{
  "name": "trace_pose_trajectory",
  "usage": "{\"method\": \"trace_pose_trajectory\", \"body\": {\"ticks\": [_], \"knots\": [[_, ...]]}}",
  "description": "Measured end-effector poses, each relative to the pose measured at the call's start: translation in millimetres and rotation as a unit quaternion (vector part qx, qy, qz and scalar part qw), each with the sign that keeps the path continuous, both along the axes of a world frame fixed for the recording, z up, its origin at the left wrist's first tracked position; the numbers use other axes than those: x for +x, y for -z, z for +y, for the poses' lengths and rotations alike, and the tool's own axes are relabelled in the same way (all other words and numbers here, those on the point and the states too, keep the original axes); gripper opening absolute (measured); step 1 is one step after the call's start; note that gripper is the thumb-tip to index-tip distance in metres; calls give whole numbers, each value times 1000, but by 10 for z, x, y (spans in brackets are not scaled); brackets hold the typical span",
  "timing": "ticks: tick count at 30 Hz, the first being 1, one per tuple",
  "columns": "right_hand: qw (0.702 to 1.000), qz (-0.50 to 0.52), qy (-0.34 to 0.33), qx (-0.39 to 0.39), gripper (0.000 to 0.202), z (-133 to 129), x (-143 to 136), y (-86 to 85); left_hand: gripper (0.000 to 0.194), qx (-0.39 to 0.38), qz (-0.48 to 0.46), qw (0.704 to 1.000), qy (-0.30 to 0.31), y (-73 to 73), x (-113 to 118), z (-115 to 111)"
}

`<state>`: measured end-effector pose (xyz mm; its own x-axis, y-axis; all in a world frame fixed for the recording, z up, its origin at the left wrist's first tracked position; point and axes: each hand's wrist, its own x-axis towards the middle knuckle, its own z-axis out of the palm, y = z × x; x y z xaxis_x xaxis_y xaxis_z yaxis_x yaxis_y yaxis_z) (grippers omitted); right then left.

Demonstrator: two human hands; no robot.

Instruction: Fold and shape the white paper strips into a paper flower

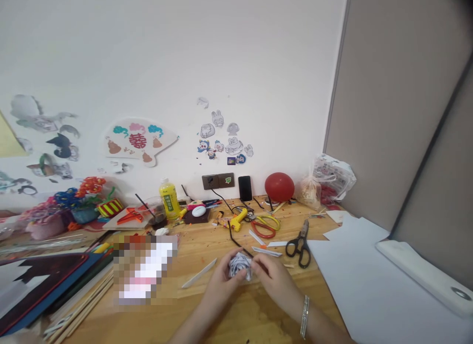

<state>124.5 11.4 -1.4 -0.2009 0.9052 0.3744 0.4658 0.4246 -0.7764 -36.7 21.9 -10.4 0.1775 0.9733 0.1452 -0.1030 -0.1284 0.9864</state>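
Hands: seen from our head camera, both of our hands meet low in the middle of the wooden surface (207,304).
Left hand (221,280): our fingers are curled closed around the left side of a small folded paper piece (240,266).
Right hand (275,277): our fingers are closed on the right side of the same piece; a bracelet (304,317) circles the wrist.
Paper piece: white with dark print, held between both hands just above the surface.
Nearby: black scissors (300,243) lie just right of our hands; a white paper strip (198,273) lies to the left.
Farther back: a yellow glue gun (239,219), a yellow bottle (169,198) and a red balloon (279,187) sit near the wall.
Right side: white paper sheets (354,285) cover the surface.
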Motion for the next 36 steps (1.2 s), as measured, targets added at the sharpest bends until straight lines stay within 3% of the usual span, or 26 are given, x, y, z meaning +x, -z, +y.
{"method": "trace_pose_trajectory", "body": {"ticks": [5, 14, 22, 30, 36], "knots": [[997, -63, 11, 42, 16, 10, 27, -17, 62, -13, -25, 999, 27, 26, 30, -29], [971, -200, 67, 111, 16, -65, -33, -13, 52, -3, -4, 999, 47, 34, 41, -118], [988, -143, 26, 59, 20, -41, 1, -9, 49, -60, 6, 996, 65, -44, 7, -120], [993, -104, 15, 50, 20, -46, -1, 3, 49, -61, 3, 997, 56, -44, 41, -138], [998, -52, -9, 36, 24, -4, 6, 41, 48, -56, -1, 996, 63, -129, 16, -147]]}}
